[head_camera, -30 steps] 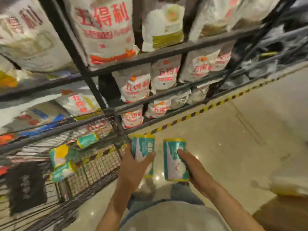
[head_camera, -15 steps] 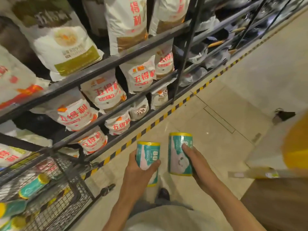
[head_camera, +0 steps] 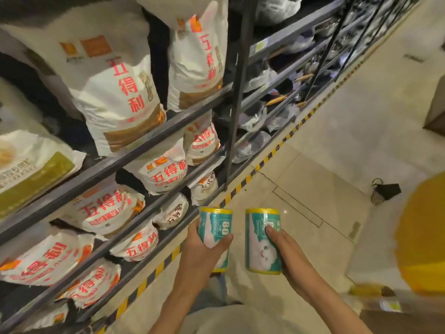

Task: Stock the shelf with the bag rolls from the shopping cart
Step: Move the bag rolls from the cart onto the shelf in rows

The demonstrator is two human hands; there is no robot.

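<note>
Two hands, left (head_camera: 204, 249) and right (head_camera: 286, 249), each seemingly wrapped around one upright bag roll (head_camera: 215, 227) (head_camera: 262, 242).

Two bag rolls are showing, a left bag roll (head_camera: 215, 233) and a right bag roll (head_camera: 260, 239), standing upright side by side. Two hands are holding them, one roll each: the left hand (head_camera: 204, 251) and the right hand (head_camera: 287, 251). At least a dozen white sacks (head_camera: 115, 92) with red lettering are lying on the shelf (head_camera: 149, 138); farther ones are blurring together, uncountable.
</note>
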